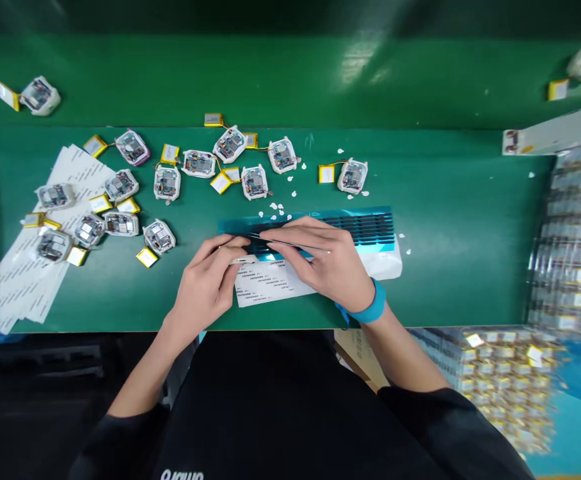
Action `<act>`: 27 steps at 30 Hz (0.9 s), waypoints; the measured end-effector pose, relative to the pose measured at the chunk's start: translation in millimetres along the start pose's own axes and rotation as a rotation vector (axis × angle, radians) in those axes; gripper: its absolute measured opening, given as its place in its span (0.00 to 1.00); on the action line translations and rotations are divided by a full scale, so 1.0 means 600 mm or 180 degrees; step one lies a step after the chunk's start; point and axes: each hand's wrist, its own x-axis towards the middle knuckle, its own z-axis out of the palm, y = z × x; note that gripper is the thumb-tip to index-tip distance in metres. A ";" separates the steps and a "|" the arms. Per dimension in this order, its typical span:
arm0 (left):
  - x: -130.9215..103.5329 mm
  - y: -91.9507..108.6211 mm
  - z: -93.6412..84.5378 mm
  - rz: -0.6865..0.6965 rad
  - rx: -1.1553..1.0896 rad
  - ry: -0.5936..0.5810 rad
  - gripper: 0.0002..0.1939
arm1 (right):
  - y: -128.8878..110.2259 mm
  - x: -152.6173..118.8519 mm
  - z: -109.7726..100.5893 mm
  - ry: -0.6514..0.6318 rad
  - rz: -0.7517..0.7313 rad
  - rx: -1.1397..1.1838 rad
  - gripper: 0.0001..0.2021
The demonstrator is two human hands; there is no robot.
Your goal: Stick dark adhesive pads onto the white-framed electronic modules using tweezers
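Note:
My right hand (pixel 320 257) is closed around metal tweezers (pixel 295 244), whose tips point left toward my other hand. My left hand (pixel 210 277) is curled around a small white casing (pixel 244 259), mostly hidden by the fingers. Its fingertips are at the left end of a blue film sheet (pixel 320 219) that carries rows of black adhesive strips (pixel 370 229). Below the film lies white printed backing paper (pixel 270 283). Just beyond my hands, small white tabs (pixel 274 207) are scattered on the green mat (pixel 445 233).
Several opened watch casings with circuit boards (pixel 199 163) and wired yellow-edged batteries (pixel 326 174) lie at the back and left. Printed paper sheets (pixel 30 280) are under some of them. Stacked trays of parts (pixel 570 253) stand at the right, with more (pixel 505 387) below the table edge.

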 end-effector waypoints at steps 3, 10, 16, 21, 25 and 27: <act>0.001 -0.006 0.003 0.0050 0.0104 -0.0060 0.11 | 0.004 -0.004 0.008 -0.0109 -0.0385 -0.0162 0.15; 0.021 0.011 -0.033 0.0441 -0.0084 -0.0217 0.08 | -0.001 0.034 -0.030 0.0811 -0.1161 -0.0263 0.24; 0.097 0.018 -0.040 -0.1453 -0.2454 0.0766 0.06 | 0.013 0.040 -0.046 0.1575 -0.0917 -0.0339 0.18; 0.136 -0.013 -0.026 -0.2312 -0.3455 0.0762 0.05 | 0.014 0.029 -0.033 0.1223 -0.1234 -0.0176 0.28; 0.130 -0.006 -0.023 -0.2311 -0.3338 0.0944 0.07 | 0.000 0.024 -0.038 0.0634 -0.1358 -0.0457 0.25; 0.126 -0.001 -0.022 -0.2374 -0.3266 0.0936 0.11 | -0.005 0.023 -0.039 0.0441 -0.1399 -0.0717 0.22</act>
